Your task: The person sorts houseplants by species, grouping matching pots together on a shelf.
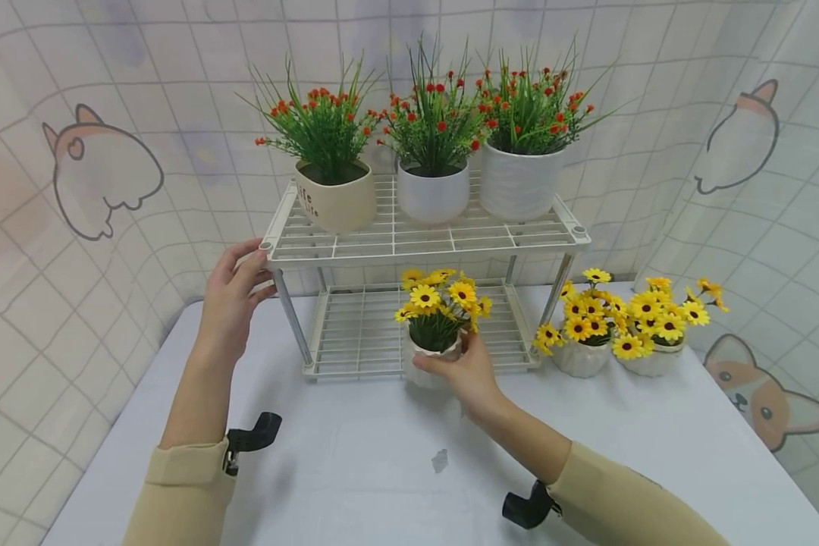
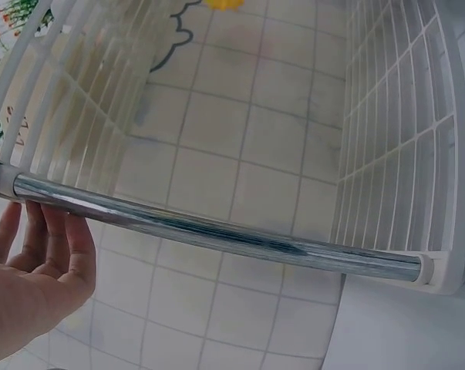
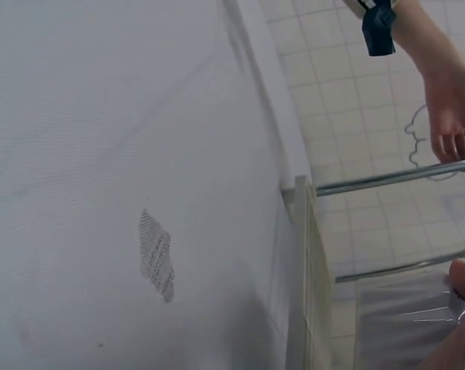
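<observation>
- The pot of yellow flowers (image 1: 426, 364) is gripped by the right hand (image 1: 474, 375), with the thumb laid across its front and the other fingers largely hidden behind it.
- The pot is held at the front edge of the lower shelf (image 1: 355, 334), roughly midway along it; whether its base is borne by anything cannot be told.
- The front corner post (image 1: 292, 318) of the white rack is touched near its top by the left hand (image 1: 235, 280); the fingers are only slightly bent, well spread from a closed fist, and nothing is lifted by them.
- The upper shelf (image 1: 423, 243) is occupied by three pots of red flowers: a cream pot (image 1: 337, 199) marked with dark lettering on the left, a smaller white pot (image 1: 433, 196) in the middle and a larger white pot (image 1: 522, 182) on the right.
- Two more pots of yellow flowers are set just beside the rack's right side, a nearer-to-rack pot (image 1: 582, 358) and an outer pot (image 1: 651, 360), their blooms touching.
- The table is covered by a white cloth (image 1: 355, 470), on which a small grey patch (image 1: 440, 460) is seen.
- A black device (image 1: 254, 434) is worn at the left wrist, and another black device (image 1: 528, 506) at the right.
- The space behind is closed off by a checked curtain (image 1: 198, 45) printed with cartoon animals.
</observation>
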The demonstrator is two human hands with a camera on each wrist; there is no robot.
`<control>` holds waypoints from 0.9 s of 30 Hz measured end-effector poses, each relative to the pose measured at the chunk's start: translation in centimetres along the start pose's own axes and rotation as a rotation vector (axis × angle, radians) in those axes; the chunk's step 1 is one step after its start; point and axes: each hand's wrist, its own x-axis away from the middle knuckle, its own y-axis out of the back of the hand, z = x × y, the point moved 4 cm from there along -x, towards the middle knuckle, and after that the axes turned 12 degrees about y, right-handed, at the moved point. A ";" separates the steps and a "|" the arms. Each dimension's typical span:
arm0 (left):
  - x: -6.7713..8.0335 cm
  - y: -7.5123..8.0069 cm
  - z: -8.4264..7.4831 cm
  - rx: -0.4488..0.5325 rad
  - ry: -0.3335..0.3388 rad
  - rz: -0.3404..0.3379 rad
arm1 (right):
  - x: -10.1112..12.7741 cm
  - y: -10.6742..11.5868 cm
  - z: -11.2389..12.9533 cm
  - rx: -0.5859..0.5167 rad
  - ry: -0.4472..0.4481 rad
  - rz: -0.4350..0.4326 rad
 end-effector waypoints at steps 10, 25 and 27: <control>-0.1 0.0 0.0 0.022 -0.001 0.015 | -1.8 -2.9 -0.6 -0.007 0.044 -0.016; 0.0 -0.1 0.0 0.014 0.006 0.009 | -3.9 -8.0 -1.9 0.035 0.204 -0.040; 0.0 -0.1 0.1 0.019 0.005 0.012 | -4.2 -8.7 -2.0 0.034 0.221 -0.037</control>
